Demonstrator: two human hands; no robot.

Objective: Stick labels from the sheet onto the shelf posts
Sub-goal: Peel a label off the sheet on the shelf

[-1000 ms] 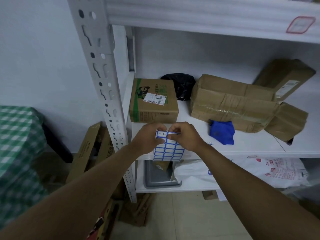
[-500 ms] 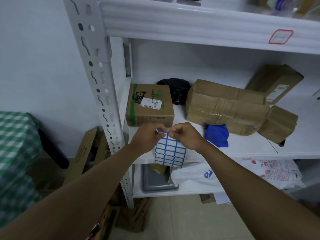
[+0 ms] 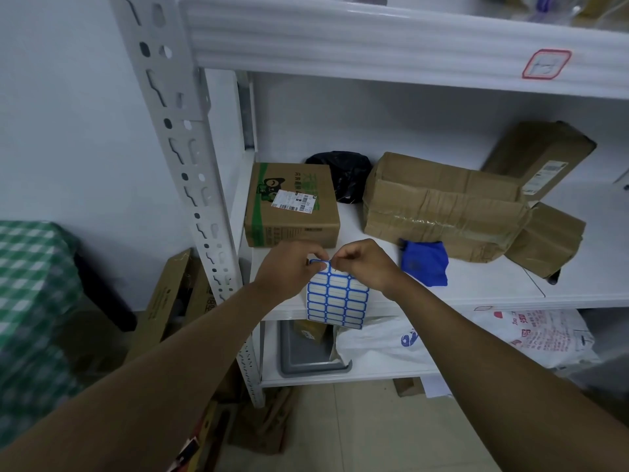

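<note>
A sheet of blue-bordered white labels [image 3: 337,301] hangs in front of the middle shelf edge. My left hand [image 3: 289,270] pinches its top left corner. My right hand [image 3: 366,264] pinches at the top label beside it, fingertips nearly touching the left hand's. The white perforated shelf post [image 3: 190,172] rises slantwise to the left of both hands, about a hand's width away. A red-bordered label [image 3: 546,64] is stuck on the upper shelf beam at the right.
The middle shelf [image 3: 476,291] carries a green-printed carton [image 3: 292,212], a black bag [image 3: 343,172], taped brown parcels [image 3: 442,209] and a blue cloth [image 3: 425,264]. Below lie a grey tray [image 3: 306,352] and white sacks [image 3: 510,335]. Cardboard [image 3: 170,298] leans left of the post, beside a green checked cloth [image 3: 30,284].
The view has tilted up slightly, showing more of the upper beam. Both hands stay together at the top of the sheet, which now hangs a bit more tilted.
</note>
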